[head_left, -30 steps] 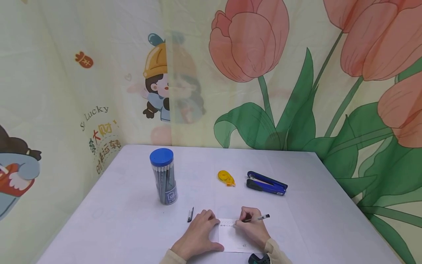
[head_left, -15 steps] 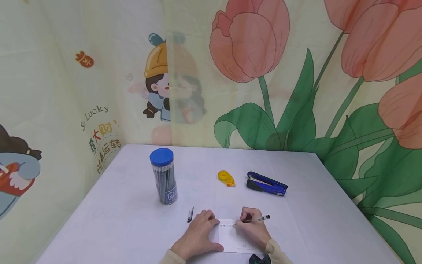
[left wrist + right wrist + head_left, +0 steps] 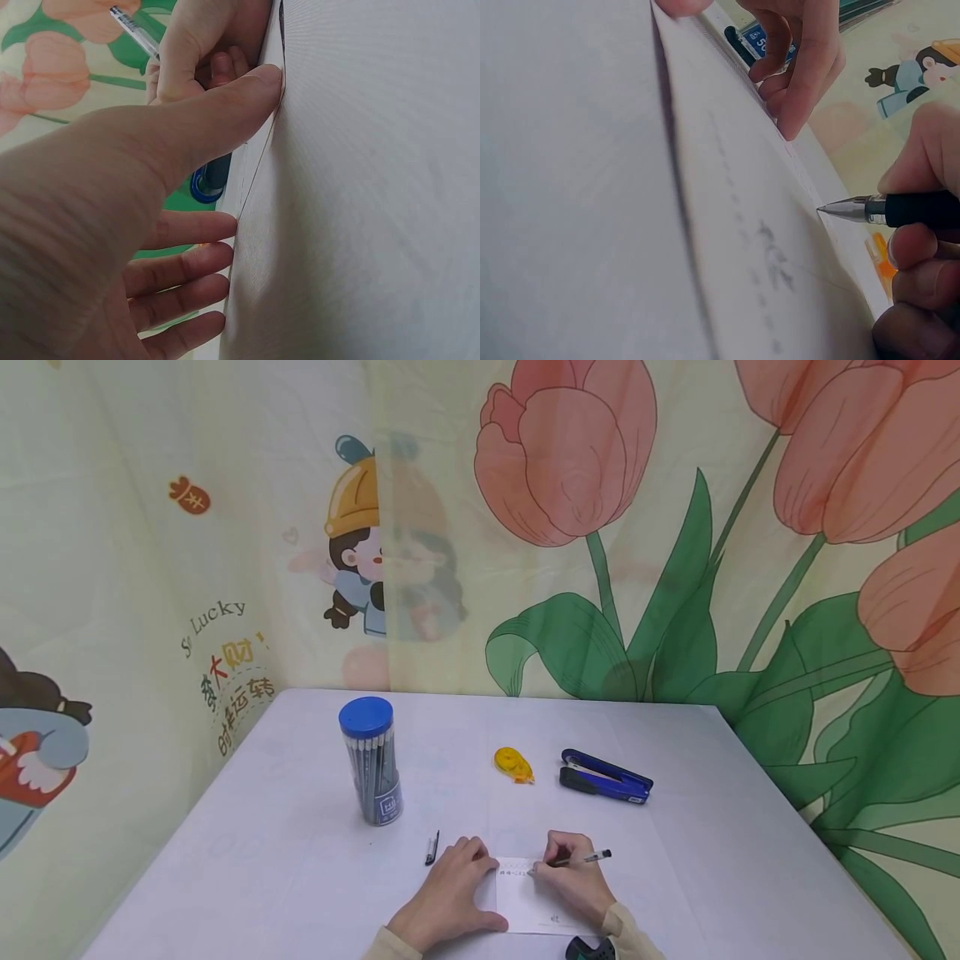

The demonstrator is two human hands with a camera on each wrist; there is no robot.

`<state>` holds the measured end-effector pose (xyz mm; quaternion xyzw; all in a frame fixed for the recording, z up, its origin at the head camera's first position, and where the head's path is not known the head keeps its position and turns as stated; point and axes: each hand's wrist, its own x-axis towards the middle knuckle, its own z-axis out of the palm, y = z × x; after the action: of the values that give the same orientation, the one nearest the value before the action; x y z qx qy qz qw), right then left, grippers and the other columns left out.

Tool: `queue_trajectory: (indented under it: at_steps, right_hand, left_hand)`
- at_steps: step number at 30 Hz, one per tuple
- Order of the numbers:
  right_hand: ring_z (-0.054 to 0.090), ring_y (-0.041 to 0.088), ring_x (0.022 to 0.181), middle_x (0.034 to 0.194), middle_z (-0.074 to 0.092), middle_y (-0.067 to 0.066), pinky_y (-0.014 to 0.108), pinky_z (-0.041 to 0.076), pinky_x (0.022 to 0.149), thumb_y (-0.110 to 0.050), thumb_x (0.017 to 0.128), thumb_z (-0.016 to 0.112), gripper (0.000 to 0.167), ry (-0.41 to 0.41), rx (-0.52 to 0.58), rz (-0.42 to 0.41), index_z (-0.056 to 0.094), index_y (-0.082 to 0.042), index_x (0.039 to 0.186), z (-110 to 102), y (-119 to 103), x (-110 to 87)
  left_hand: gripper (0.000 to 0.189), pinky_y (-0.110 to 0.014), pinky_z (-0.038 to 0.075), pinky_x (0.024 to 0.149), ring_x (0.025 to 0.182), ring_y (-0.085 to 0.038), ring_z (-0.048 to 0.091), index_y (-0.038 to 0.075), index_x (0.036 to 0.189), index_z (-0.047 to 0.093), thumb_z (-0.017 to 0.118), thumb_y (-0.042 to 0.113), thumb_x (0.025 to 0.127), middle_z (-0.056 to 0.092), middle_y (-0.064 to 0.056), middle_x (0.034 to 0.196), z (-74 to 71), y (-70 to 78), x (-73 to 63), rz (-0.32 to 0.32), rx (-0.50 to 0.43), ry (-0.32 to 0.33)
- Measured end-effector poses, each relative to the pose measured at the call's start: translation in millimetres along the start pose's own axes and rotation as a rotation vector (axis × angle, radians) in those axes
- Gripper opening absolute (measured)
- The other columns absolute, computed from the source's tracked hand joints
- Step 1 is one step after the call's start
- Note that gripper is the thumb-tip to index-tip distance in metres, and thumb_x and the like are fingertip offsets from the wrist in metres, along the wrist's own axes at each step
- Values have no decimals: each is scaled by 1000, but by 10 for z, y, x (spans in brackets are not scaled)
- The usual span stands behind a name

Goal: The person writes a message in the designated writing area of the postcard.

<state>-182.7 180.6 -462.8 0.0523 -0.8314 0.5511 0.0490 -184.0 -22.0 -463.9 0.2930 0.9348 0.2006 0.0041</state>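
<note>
A white sheet of paper (image 3: 536, 906) with a line of small handwriting near its top lies on the table. My right hand (image 3: 576, 878) pinches a gel pen (image 3: 592, 857) with a black grip, its tip at the writing. In the right wrist view the metal point of the pen (image 3: 847, 209) meets the paper (image 3: 742, 187). My left hand (image 3: 453, 893) presses the sheet's left edge, thumb at the lower corner and fingertips at the upper one. The left wrist view shows that thumb (image 3: 240, 94) extended and the fingers slightly bent on the surface.
A black-clipped pen cap (image 3: 432, 848) lies left of my left hand. Behind stand a blue-lidded tub of pencils (image 3: 372, 768), a yellow correction tape (image 3: 513, 765) and a blue stapler (image 3: 607, 775). A printed curtain (image 3: 435, 527) hangs beyond the table (image 3: 255, 843).
The pen tip has shifted very slightly at the line of writing. Both hands otherwise keep their places, and the other objects have not moved.
</note>
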Motion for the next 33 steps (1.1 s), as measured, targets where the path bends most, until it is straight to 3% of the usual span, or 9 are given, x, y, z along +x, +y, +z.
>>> queue_trajectory:
  at_steps: [9,16,22,33]
  right_hand:
    - [45,6,58,62,49,-2,19,36,60,16,63,61,20,31,-34,4,48,1,63,39,234,75]
    - [44,6,57,61,48,3,19,35,59,16,63,60,23,31,-10,-2,46,-3,62,14,59,18]
    - [45,6,58,62,49,-1,19,36,60,15,64,61,20,17,23,4,48,1,63,-11,-12,1]
    - [47,8,59,64,51,0,20,37,62,13,65,63,16,-4,13,42,50,3,66,28,287,97]
  left_hand:
    - [70,-27,42,78,87,-8,41,9,113,70,81,57,63,52,7,98,-9,6,3,-13,-8,-9]
    - [71,-26,41,78,87,-8,41,9,112,70,81,58,62,51,8,97,-8,2,-2,-4,-5,-2]
    - [71,-26,41,78,87,-8,40,9,113,70,81,58,63,50,8,97,-7,1,3,-11,-13,-8]
    - [71,-25,40,78,86,-7,40,9,112,70,81,58,62,50,8,96,5,-5,-14,3,-4,13]
